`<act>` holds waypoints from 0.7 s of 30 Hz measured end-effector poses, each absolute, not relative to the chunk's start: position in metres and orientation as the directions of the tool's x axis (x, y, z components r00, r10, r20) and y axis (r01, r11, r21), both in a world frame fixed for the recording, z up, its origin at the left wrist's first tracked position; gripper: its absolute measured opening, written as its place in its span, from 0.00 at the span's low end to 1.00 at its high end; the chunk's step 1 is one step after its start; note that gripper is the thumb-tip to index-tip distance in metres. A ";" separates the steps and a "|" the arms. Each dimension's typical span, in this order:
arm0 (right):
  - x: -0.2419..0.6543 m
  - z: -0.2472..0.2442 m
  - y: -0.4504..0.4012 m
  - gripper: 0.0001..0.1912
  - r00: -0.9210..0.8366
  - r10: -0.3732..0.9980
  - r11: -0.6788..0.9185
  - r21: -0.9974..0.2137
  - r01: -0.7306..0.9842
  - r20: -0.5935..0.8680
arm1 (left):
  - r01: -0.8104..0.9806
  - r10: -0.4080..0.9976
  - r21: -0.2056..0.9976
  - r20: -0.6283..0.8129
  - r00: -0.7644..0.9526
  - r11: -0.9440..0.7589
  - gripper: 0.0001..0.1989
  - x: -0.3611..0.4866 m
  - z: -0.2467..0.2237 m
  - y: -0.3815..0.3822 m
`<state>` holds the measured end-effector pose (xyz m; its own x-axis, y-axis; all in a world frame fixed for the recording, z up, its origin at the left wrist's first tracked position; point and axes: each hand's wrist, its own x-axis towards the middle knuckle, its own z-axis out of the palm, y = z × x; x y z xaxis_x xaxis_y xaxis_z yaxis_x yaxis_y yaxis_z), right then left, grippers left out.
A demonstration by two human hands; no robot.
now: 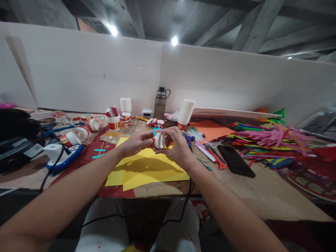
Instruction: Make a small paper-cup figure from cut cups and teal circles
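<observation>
In front of me, above the yellow paper sheets (pixel 149 171), I hold a small paper-cup piece (pixel 159 140) with a white round end, a red side and a bit of teal on top. My left hand (pixel 135 142) pinches its red side between thumb and fingers. Curled around the opposite side, my right hand (pixel 177 145) has its fingers at the upper and lower edge. Something yellow shows beside the piece near my right fingers, too small to make out. My fingers hide part of the piece.
Stacked white cups (pixel 187 111), a water bottle (pixel 160 103) and a red cup (pixel 113 122) stand behind. Rightward lie a black phone (pixel 236 161), orange-handled scissors (pixel 222 162) and colourful pipe cleaners (pixel 273 138). A blue-edged power strip (pixel 67 159) lies left; a black cable (pixel 187 203) hangs over the front edge.
</observation>
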<state>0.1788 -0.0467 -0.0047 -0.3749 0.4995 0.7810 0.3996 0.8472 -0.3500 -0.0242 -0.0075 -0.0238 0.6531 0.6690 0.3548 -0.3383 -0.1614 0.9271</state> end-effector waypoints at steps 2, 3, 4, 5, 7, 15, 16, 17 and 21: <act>0.178 -0.005 -0.047 0.29 -0.377 0.492 0.851 -0.341 0.399 0.785 | -0.321 0.667 0.934 0.340 0.663 -0.158 0.21 -0.024 -0.024 -0.008; 0.178 -0.005 -0.047 0.29 -0.383 0.486 0.854 -0.333 0.400 0.786 | -0.317 0.664 0.936 0.335 0.668 -0.153 0.21 -0.024 -0.024 -0.008; 0.179 -0.005 -0.047 0.28 -0.389 0.483 0.855 -0.326 0.404 0.784 | -0.318 0.663 0.937 0.332 0.671 -0.148 0.20 -0.024 -0.024 -0.008; 0.179 -0.005 -0.046 0.28 -0.394 0.485 0.853 -0.324 0.409 0.780 | -0.319 0.663 0.937 0.329 0.672 -0.141 0.20 -0.024 -0.023 -0.008; 0.180 -0.005 -0.046 0.29 -0.400 0.495 0.848 -0.327 0.418 0.771 | -0.325 0.663 0.937 0.326 0.674 -0.130 0.20 -0.023 -0.022 -0.009; 0.183 -0.003 -0.048 0.19 -0.394 0.574 0.805 -0.404 0.435 0.718 | -0.366 0.641 0.924 0.347 0.684 -0.110 0.18 -0.021 -0.021 -0.009; 0.183 -0.003 -0.048 0.19 -0.391 0.577 0.801 -0.405 0.441 0.716 | -0.363 0.644 0.925 0.348 0.682 -0.115 0.17 -0.021 -0.022 -0.009; 0.183 -0.003 -0.048 0.19 -0.391 0.582 0.798 -0.407 0.445 0.713 | -0.361 0.649 0.925 0.347 0.677 -0.117 0.17 -0.021 -0.022 -0.009; 0.181 -0.001 -0.050 0.21 -0.399 0.589 0.793 -0.405 0.456 0.703 | -0.365 0.680 0.925 0.334 0.653 -0.104 0.16 -0.020 -0.023 -0.011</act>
